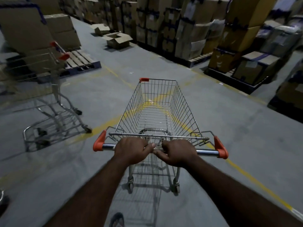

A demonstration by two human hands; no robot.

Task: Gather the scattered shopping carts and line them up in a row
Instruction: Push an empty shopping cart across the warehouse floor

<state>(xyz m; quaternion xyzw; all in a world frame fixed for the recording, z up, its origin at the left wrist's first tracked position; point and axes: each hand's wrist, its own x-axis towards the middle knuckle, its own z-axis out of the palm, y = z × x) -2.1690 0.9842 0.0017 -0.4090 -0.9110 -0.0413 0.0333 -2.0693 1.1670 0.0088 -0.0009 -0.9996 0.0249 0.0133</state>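
An empty wire shopping cart point(157, 108) with orange corner caps stands straight ahead of me on the grey floor. Its chrome handle bar point(207, 152) runs across in front of me. My left hand point(132, 149) and my right hand point(178, 152) are both closed around the middle of that bar, thumbs almost touching. A second shopping cart point(41, 89), blurred, stands to the left, turned sideways, its orange-capped handle pointing toward the back.
Stacks of cardboard boxes on pallets point(188, 30) line the right and far side. A pallet with big boxes point(82, 61) sits behind the left cart. An open carton point(117, 39) lies on the floor further back. Yellow lines point(255, 179) cross the floor.
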